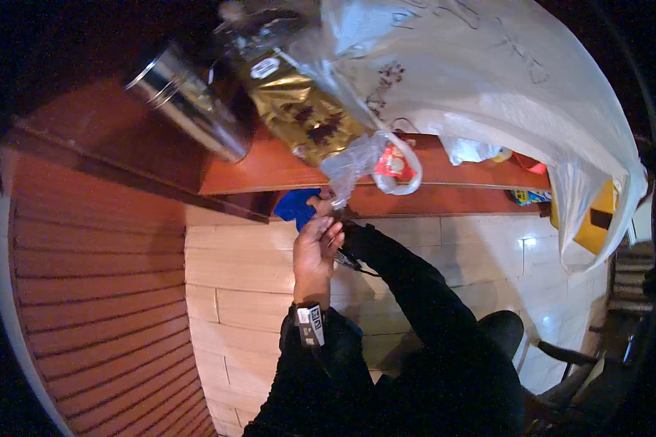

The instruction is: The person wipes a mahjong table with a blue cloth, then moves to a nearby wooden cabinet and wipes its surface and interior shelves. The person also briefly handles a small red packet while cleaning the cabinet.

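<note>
My left hand [315, 242] reaches up in front of the shelf, its fingers drawn together in a pinch; what lies between them is too small to tell. Just beyond it is my right hand [323, 206], partly hidden, with fingers bent. A crumpled blue piece of material [294, 207] touches or lies right behind the right fingers. Down to both hands hangs a twisted clear plastic bag end [348, 169] from the shelf edge; which fingers grip it I cannot tell. A dark strap or cord shows below the right wrist.
On the red-brown shelf [270, 169] stand a shiny metal cylinder [193, 109], a gold foil bag [299, 109] and a large white plastic bag [481, 80] with hanging handles. A yellow item [594, 222] sits at right. Slatted wood panelling [102, 291] rises left; a chair [568, 357] stands lower right.
</note>
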Available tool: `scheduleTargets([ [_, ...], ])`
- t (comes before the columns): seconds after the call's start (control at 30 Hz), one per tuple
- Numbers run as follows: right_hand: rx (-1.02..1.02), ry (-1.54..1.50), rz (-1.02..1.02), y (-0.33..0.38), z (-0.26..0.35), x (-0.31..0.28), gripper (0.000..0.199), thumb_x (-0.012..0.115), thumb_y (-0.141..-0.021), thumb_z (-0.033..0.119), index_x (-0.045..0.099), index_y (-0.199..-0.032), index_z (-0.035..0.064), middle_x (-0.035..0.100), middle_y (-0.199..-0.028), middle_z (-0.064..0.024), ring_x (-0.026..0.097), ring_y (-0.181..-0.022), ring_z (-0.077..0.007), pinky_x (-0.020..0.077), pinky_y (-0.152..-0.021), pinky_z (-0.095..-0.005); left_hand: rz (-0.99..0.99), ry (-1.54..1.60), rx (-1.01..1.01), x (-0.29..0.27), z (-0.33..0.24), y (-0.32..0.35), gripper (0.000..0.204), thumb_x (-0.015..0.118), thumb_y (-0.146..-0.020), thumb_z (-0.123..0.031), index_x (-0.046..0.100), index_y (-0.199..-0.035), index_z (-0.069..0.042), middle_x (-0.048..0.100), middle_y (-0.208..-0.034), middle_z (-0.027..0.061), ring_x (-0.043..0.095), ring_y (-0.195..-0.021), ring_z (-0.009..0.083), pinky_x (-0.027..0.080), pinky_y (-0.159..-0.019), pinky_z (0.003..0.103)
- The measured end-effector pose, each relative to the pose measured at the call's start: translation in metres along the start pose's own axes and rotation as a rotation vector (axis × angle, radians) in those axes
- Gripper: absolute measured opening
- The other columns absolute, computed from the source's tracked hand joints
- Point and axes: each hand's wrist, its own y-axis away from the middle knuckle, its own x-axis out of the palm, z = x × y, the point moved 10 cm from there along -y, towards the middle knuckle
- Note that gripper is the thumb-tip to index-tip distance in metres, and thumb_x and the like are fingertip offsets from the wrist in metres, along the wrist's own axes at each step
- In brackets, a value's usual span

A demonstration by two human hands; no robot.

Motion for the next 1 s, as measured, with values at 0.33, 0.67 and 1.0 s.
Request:
scheduleTargets([
  [0.33,0.284,0.074,-0.021,0.013,-0.055,-0.027,0.015,0.058,-0.093,0.017,0.068,-0.099,0.0077,0.071,-0.099,-0.0113,0.068,-0.088,-0.0292,0.0545,-0.075,-0.044,-0.091,-0.01,-0.043,-0.005,0.006,-0.01,0.013,0.07,-0.091,-0.016,0.064,-0.101,-0.009,0.07,-0.093,0.0055,0.067,-0.082,0.021,0.059,-0.076,0.037],
  [0.67,0.22,0.186,-0.268,0.107,-0.123,-0.173,0.038,0.07,-0.074,0.003,0.064,-0.111,0.0093,0.06,-0.106,-0.0157,0.058,-0.1,-0.036,0.0506,-0.087,-0.0479,0.032,-0.094,-0.071,-0.002,0.022,-0.021,0.022,0.07,-0.093,-0.02,0.062,-0.107,-0.006,0.067,-0.105,0.009,0.065,-0.097,0.0244,0.055,-0.085,0.041],
  [1.0,0.689,0.198,-0.129,0.23,-0.217,-0.313,0.035,0.07,-0.082,0.017,0.062,-0.114,0.0068,0.064,-0.111,-0.0197,0.059,-0.103,-0.042,0.0501,-0.088,-0.0501,0.053,-0.202,-0.131,0.015,0.049,-0.026,0.022,0.066,-0.098,-0.026,0.062,-0.103,-0.005,0.066,-0.102,0.0066,0.064,-0.092,0.0217,0.054,-0.081,0.036],
])
